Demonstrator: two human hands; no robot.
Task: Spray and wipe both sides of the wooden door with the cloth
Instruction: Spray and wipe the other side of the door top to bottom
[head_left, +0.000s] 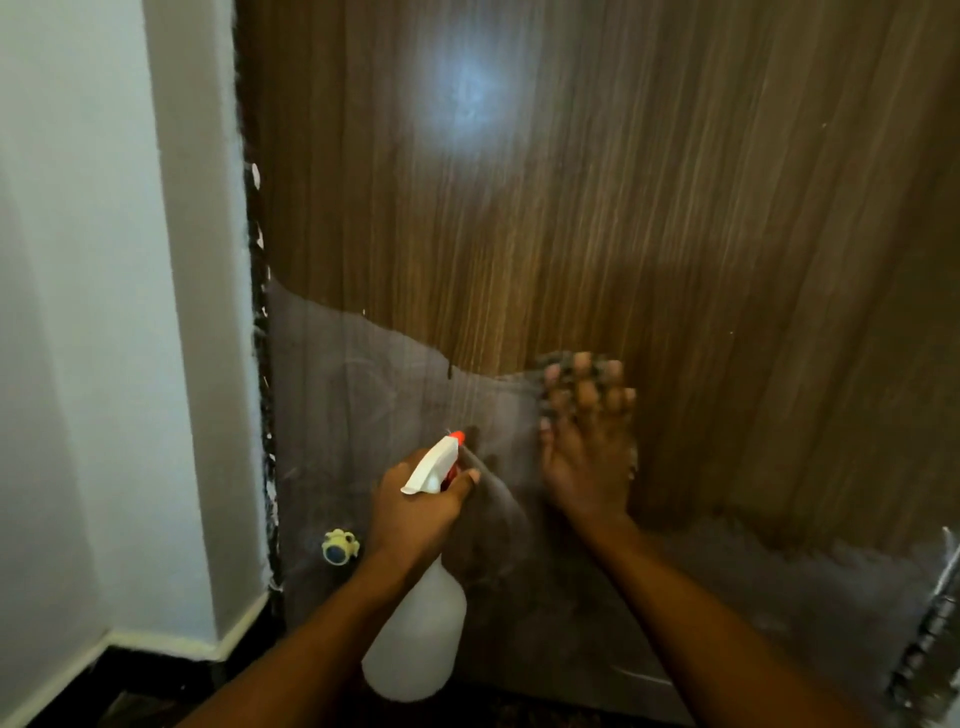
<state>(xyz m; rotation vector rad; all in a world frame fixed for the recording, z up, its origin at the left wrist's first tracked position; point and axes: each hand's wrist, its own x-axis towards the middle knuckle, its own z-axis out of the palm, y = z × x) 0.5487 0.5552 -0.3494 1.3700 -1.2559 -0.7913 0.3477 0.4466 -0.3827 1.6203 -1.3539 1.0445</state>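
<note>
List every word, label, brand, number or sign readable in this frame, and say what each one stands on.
None can be read.
Spray bottle in the left hand: plain translucent body, white trigger head, orange nozzle, no label visible.
Wooden door: wood grain and a grey film over its lower part, no lettering.
Cloth under the right hand: no print visible.
Small yellow and blue object low on the door: too blurred to tell any marking.

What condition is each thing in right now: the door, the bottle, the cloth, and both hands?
Brown wooden door: upper part bare wood grain, lower part under a dull grey film.
White plastic spray bottle with orange nozzle: held up, nozzle aimed at the door.
Dark cloth: pressed flat against the door, mostly hidden.
Left hand: grip closed round the bottle's neck.
Right hand: fingers spread, pressing the cloth on the door.
</note>
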